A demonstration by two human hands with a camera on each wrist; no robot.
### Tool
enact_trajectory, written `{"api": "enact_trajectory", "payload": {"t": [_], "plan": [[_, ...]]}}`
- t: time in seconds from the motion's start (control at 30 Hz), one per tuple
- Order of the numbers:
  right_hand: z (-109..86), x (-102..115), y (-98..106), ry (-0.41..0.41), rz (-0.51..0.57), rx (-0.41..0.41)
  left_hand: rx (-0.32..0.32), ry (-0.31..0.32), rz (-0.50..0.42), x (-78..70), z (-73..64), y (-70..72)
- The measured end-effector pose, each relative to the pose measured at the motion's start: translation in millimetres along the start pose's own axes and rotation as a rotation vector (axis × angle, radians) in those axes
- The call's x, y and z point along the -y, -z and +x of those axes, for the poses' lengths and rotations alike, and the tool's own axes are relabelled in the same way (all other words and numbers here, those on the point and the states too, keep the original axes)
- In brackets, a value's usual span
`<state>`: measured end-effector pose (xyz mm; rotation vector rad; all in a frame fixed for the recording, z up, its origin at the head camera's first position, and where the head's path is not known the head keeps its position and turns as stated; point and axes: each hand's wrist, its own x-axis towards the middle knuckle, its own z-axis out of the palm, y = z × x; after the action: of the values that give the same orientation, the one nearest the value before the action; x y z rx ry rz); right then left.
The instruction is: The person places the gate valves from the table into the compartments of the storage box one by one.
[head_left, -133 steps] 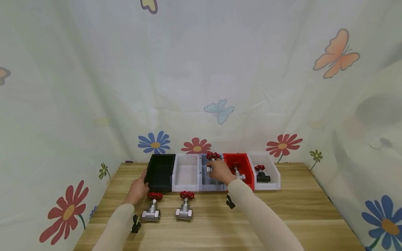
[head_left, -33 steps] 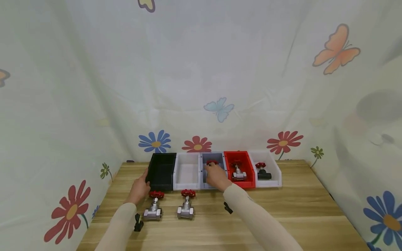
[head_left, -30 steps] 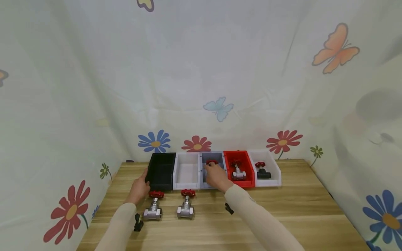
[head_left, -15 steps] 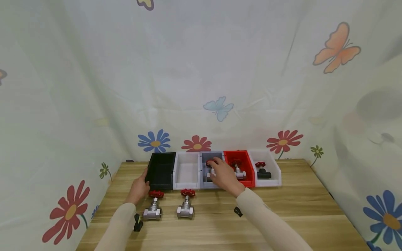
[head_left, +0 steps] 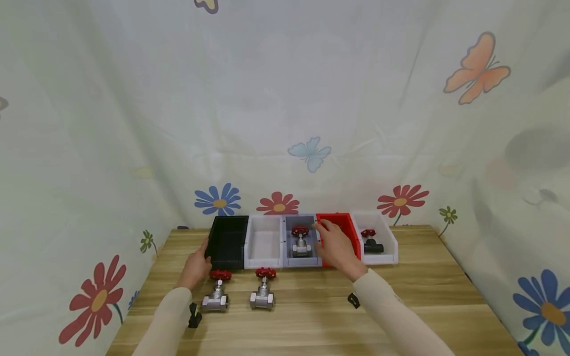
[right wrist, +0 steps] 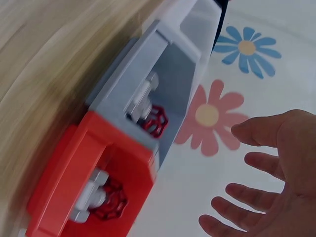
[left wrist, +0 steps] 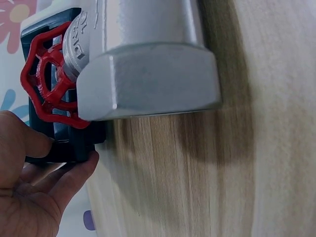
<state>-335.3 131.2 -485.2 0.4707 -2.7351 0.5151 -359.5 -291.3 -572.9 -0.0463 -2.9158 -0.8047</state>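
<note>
My left hand (head_left: 196, 267) grips the black bin (head_left: 229, 267) at its left side, thumb and fingers on either side of the wall. Just in front of that hand stands a steel gate valve (head_left: 215, 300) with a red handwheel; a similar valve (head_left: 262, 297) stands to its right. My right hand (head_left: 337, 245) is over the red bin (head_left: 347, 217), fingers spread and holding nothing. In the grey bin (head_left: 289, 223) sits a valve (head_left: 301, 247) with its handwheel toward the back. Another valve (right wrist: 92, 196) lies in the red bin, hidden by my hand in the head view.
Between the black and grey bins is a white bin (head_left: 264, 263). At the row's right end another white bin (head_left: 391, 243) holds a dark valve (head_left: 373, 245) with a red handwheel. A printed curtain (head_left: 249, 123) hangs behind the wooden table (head_left: 427, 287).
My right hand lowered the valve into the grey bin, let go of it and moved right over the red bin. My left hand has stayed on the black bin.
</note>
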Motion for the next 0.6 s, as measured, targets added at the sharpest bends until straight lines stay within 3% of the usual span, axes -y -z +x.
{"api": "enact_trajectory", "payload": {"t": [0.33,0.6], "plan": [[-5.5,-35,5,0.009,-0.026,-0.070,0.014,0.003,-0.002,1.6,-0.3,1.4],[-13.1,-67,19,-0.041,-0.035,-0.096,0.016,-0.011,-0.006,0.6,-0.5,2.1]]}}
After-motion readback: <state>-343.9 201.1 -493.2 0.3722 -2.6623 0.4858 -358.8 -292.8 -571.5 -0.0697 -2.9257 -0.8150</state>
